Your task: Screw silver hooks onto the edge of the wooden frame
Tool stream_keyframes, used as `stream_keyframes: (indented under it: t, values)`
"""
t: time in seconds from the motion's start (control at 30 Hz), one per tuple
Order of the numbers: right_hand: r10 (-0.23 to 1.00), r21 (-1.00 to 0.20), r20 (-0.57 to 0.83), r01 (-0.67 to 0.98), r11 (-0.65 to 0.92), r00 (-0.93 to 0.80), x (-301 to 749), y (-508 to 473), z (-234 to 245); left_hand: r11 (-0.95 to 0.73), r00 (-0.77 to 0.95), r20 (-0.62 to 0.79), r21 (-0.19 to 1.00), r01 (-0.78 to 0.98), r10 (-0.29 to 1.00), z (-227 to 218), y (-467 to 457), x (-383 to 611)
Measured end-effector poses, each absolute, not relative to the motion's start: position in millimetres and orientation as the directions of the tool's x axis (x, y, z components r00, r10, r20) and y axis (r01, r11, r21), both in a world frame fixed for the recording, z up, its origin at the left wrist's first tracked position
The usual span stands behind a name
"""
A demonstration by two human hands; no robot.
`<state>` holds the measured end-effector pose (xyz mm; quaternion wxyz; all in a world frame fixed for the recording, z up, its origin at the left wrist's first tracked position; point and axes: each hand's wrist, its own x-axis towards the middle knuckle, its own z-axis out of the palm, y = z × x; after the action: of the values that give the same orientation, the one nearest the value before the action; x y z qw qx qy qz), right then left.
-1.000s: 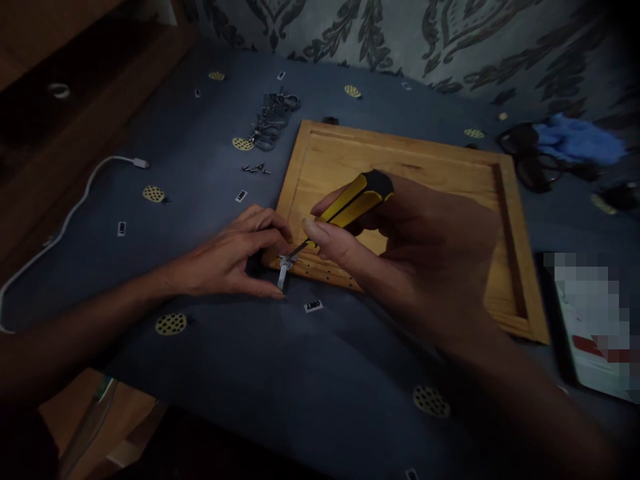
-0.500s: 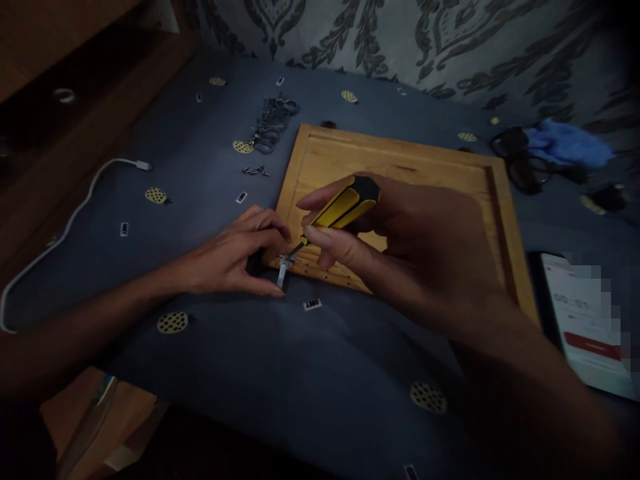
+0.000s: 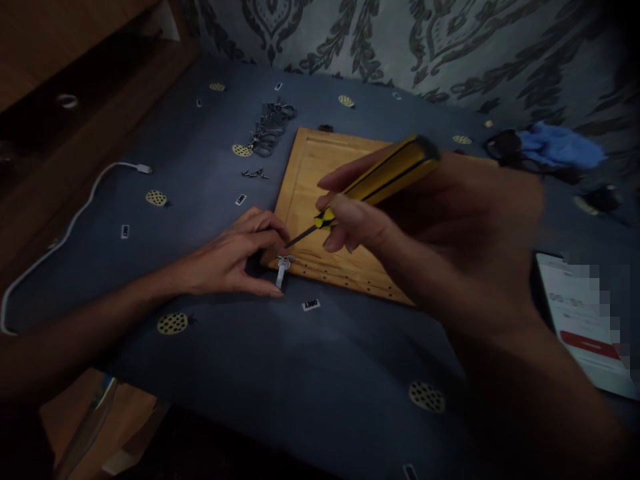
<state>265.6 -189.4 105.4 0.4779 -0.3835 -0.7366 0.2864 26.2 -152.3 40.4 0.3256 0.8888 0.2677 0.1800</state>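
Observation:
A wooden panel (image 3: 350,167) lies on a blue cloth-covered table (image 3: 280,373). My left hand (image 3: 235,257) rests at the panel's near left corner, with its fingers pinched round a small metal hook (image 3: 281,270). My right hand (image 3: 425,220) grips a yellow and black screwdriver (image 3: 380,181) tilted down to the left. Its dark tip hangs just above the hook, apart from it.
A pile of metal hooks (image 3: 270,123) and several loose screws (image 3: 255,174) lie behind the panel's left side. A white cable (image 3: 75,213) runs along the left. A phone (image 3: 585,320) lies at the right. Glasses (image 3: 505,147) and a blue cloth (image 3: 560,143) sit at the far right.
My right hand has lifted the screwdriver up and back from the hook, so its tip is off the screw. My left hand has stayed in place.

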Motion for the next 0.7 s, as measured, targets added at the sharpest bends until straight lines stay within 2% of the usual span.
stream_keyframes:
  t: [0.17, 0.33, 0.5, 0.7]
  values:
    - [0.847, -0.804, 0.478, 0.272, 0.528, -0.233, 267.5, -185.3, 103.3, -0.651, 0.797, 0.151, 0.673, 0.351, 0.585, 41.0, -152.5, 25.8]
    - [0.864, -0.798, 0.452, 0.331, 0.503, -0.223, 265.9, -188.5, 101.7, -0.656, 0.793, 0.166, 0.671, 0.344, 0.586, 38.6, -152.1, 25.7]
    - [0.854, -0.786, 0.481, 0.334, 0.520, -0.198, 264.0, -188.4, 102.0, -0.650, 0.793, 0.148, 0.670, 0.359, 0.591, 40.1, -152.9, 25.7]
    - [0.886, -0.834, 0.461, 0.314, 0.453, -0.054, 269.7, -170.2, 90.0, -0.633, 0.793, 0.122, 0.679, 0.372, 0.597, 43.4, -153.5, 26.3]
